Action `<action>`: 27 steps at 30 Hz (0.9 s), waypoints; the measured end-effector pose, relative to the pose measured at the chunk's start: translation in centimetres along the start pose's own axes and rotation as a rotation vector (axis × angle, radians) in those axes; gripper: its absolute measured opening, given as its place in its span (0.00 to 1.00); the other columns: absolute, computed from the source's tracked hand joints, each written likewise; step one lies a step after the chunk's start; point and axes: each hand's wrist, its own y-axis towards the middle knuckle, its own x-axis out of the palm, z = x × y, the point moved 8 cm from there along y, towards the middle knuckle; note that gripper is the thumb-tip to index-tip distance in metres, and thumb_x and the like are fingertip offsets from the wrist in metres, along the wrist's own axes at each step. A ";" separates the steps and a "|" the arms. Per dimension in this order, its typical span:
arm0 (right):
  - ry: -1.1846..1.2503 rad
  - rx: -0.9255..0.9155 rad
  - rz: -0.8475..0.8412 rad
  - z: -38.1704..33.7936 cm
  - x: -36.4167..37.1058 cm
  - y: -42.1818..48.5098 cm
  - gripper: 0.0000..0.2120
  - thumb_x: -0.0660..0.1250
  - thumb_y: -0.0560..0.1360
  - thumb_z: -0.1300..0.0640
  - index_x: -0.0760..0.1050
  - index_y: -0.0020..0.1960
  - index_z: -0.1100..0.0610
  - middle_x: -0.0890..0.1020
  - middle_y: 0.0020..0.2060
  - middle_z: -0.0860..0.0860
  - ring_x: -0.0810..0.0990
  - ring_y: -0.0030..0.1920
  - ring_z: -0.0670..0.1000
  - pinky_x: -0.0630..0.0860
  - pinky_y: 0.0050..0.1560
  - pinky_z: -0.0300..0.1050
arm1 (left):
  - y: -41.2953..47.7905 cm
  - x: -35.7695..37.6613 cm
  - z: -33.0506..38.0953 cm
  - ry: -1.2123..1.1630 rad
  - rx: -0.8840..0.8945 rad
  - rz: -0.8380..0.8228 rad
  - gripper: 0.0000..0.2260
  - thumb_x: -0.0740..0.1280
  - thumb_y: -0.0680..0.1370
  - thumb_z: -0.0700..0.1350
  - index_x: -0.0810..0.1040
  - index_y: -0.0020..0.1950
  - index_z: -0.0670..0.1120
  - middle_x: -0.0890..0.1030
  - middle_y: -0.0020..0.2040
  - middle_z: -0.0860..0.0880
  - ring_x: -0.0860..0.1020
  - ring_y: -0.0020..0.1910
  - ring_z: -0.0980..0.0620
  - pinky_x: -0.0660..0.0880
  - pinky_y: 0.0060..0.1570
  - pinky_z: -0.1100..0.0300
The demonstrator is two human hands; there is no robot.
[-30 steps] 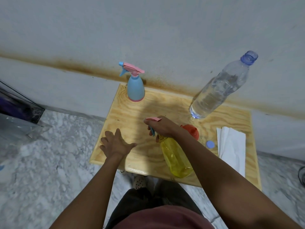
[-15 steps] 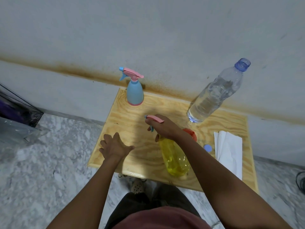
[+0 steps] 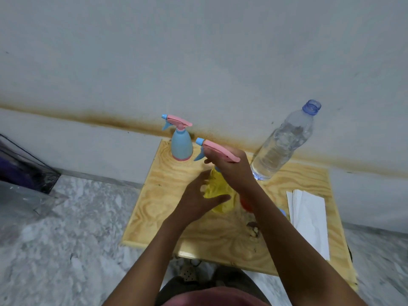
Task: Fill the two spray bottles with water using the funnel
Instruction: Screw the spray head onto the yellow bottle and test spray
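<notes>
A yellow spray bottle [image 3: 217,193] with a pink and blue trigger head stands upright at the middle of the wooden table [image 3: 154,195]. My right hand [image 3: 231,171] grips its neck just under the trigger head. My left hand [image 3: 198,199] curls around the yellow body from the left. A blue spray bottle [image 3: 181,144] with a pink head stands at the table's back left. The orange funnel [image 3: 246,205] is mostly hidden behind my right wrist. An uncapped clear water bottle [image 3: 284,144] stands at the back right.
Folded white paper towels [image 3: 309,219] lie along the table's right side. A blue bottle cap [image 3: 283,212] peeks out beside my right forearm. The wall rises right behind the table. A clear plastic box [image 3: 22,173] sits on the marble floor at the far left.
The yellow bottle went from leaning toward me to upright, lifted by my right hand. My left hand left the table surface and came onto the bottle's body.
</notes>
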 end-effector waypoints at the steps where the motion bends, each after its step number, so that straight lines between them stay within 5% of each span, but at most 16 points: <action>1: -0.006 0.007 0.006 0.0 -0.1 0.2 0.06 0.73 0.75 0.57 0.82 0.52 0.56 0.84 0.37 0.41 0.82 0.39 0.42 0.74 0.39 0.34 | 0.5 -0.1 0.0 -0.006 0.004 0.034 0.33 0.81 0.65 0.54 0.73 0.67 0.51 0.80 0.57 0.55 0.77 0.58 0.57 0.77 0.59 0.55; 7: -0.190 0.065 0.126 3.4 -2.1 1.4 0.20 0.74 0.74 0.50 0.78 0.62 0.56 0.84 0.53 0.47 0.82 0.55 0.48 0.79 0.58 0.49 | 4.6 -0.8 0.4 0.086 0.034 0.156 0.30 0.79 0.67 0.53 0.74 0.66 0.50 0.80 0.57 0.56 0.78 0.53 0.59 0.74 0.51 0.69; 13: -0.248 0.118 0.180 5.6 -3.4 6.2 0.15 0.75 0.73 0.53 0.81 0.58 0.58 0.85 0.50 0.50 0.83 0.53 0.47 0.80 0.55 0.47 | 10.5 -0.6 -1.4 0.193 0.046 0.175 0.34 0.75 0.65 0.66 0.76 0.65 0.51 0.81 0.56 0.51 0.78 0.57 0.52 0.77 0.56 0.51; 22: -0.277 0.140 0.223 9.6 -3.1 12.1 0.11 0.74 0.74 0.55 0.82 0.55 0.55 0.85 0.47 0.48 0.83 0.50 0.45 0.79 0.52 0.41 | 17.0 -0.6 -2.1 0.145 0.029 0.170 0.18 0.77 0.69 0.44 0.76 0.56 0.47 0.82 0.53 0.48 0.81 0.54 0.47 0.77 0.53 0.52; 27: -0.294 0.143 0.239 11.3 -3.2 12.5 0.15 0.73 0.74 0.54 0.80 0.60 0.55 0.85 0.51 0.49 0.83 0.53 0.46 0.80 0.54 0.44 | 18.3 -0.2 -2.9 0.131 0.043 0.159 0.16 0.75 0.71 0.43 0.78 0.56 0.42 0.79 0.50 0.53 0.78 0.52 0.54 0.67 0.48 0.79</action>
